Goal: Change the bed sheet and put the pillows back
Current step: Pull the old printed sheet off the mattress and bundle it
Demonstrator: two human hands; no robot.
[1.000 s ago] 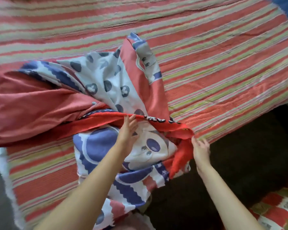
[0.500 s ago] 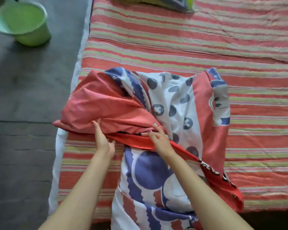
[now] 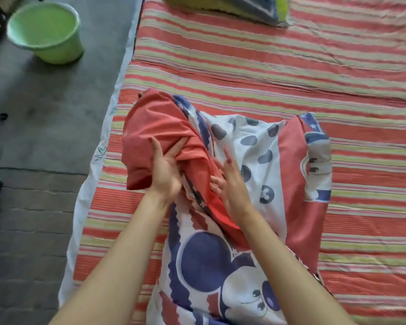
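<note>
My left hand (image 3: pixel 165 171) grips a bunched red fold of the cartoon-print sheet (image 3: pixel 263 148), fingers curled into the cloth. R hand (image 3: pixel 232 184) rests on the sheet w/ fingers spread, mostly straight. Sheet lies crumpled on the striped mattress (image 3: pixel 291 73), near its left edge; pillow (image 3: pixel 232 5) at top.

Both bare forearms reach forward from the near edge of the bed, converging toward its left side. The left hand (image 3: pixel 165 171) is turned palm up, thumb and fingers curled around a bunched red fold of cloth (image 3: pixel 150 130). The right hand (image 3: pixel 230 184) lies just beside it, back facing up, index finger extended forward while the other fingers bend down into the fabric.
</note>
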